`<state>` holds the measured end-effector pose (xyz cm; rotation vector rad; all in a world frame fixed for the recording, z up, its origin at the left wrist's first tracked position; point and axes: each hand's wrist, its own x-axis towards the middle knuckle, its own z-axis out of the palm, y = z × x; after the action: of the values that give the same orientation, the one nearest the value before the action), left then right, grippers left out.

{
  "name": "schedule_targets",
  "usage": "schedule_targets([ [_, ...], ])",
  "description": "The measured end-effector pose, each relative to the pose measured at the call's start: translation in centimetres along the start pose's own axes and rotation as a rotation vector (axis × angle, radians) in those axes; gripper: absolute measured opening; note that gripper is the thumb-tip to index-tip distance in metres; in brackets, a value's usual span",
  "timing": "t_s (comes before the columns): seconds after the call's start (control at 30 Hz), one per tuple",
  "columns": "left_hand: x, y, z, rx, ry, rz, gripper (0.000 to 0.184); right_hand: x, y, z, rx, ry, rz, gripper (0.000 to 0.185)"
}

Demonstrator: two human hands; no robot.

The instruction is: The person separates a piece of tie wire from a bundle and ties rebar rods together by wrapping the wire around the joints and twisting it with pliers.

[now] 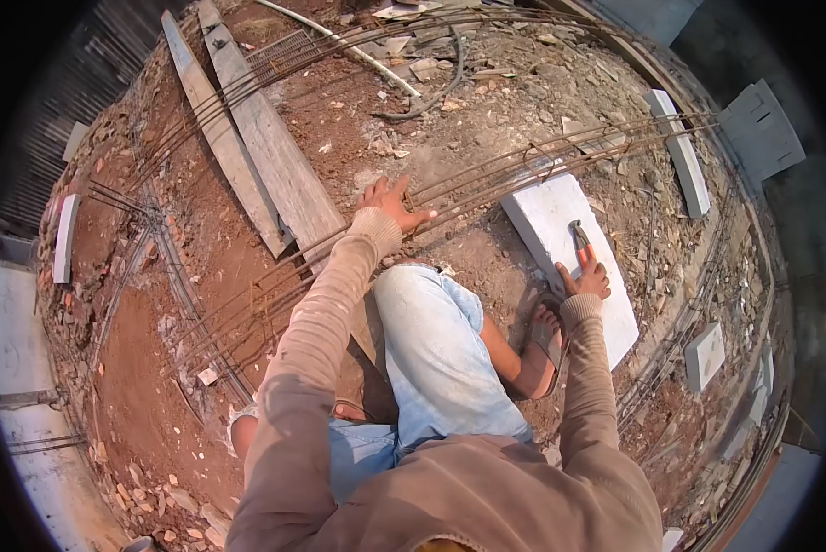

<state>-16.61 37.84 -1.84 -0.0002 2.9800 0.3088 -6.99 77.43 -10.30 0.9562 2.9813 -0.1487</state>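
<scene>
My right hand [586, 281] is closed round the orange handles of a pair of pincers [582, 241], whose dark jaws point away from me. Pincers and hand are over a white block [567, 210] that lies flat on the ground. My left hand [389, 202] rests at the long rusty rebar rods [487, 190], fingers spread and thumb stretched out to the right. Close by its fingertips a thin bent tie or stirrup [407, 199] crosses the rods. The rods run from lower left to upper right, passing above the block.
Two wooden planks [264, 124] lie at upper left. More rebar [367, 35] crosses the far side. White blocks [684, 166] [705, 356] stand at right. A pale pipe [358, 53] and a dark hose [436, 97] lie on the rubble. My sandalled foot [544, 345] is beside the block.
</scene>
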Motion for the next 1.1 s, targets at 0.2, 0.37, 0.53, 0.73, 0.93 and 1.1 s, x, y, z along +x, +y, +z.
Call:
schedule_targets([
  [0.2, 4.6, -4.1, 4.1, -0.354, -0.292, 0.045, 0.092, 0.9, 4.4, 3.1, 0.012, 0.058, -0.192, 0.084],
  [0.37, 4.2, -4.8, 3.9, -0.441, -0.128, 0.044, 0.098, 3.7, 5.9, 4.2, -0.028, 0.012, -0.173, 0.059],
  [0.53, 0.6, -8.5, 1.8, -0.196, -0.339, -0.017, 0.118, 2.9, 4.6, 5.1, 0.008, 0.006, -0.187, 0.047],
  [0.73, -1.9, -9.1, 0.9, -0.004, -0.297, 0.078, 0.117, 0.5, 0.0, 2.8, 0.596, -0.121, -0.079, 0.032],
  [0.93, -5.1, -6.5, -2.2, 0.078, -0.021, 0.163, 0.103, -6.9, -9.4, -10.8, 1.748, -0.975, -0.143, 0.043],
  [1.1, -5.2, -6.7, -1.2, 0.000, 0.031, 0.187, 0.100, -9.2, -16.8, -8.7, 1.838, -1.135, 0.112, 0.027],
])
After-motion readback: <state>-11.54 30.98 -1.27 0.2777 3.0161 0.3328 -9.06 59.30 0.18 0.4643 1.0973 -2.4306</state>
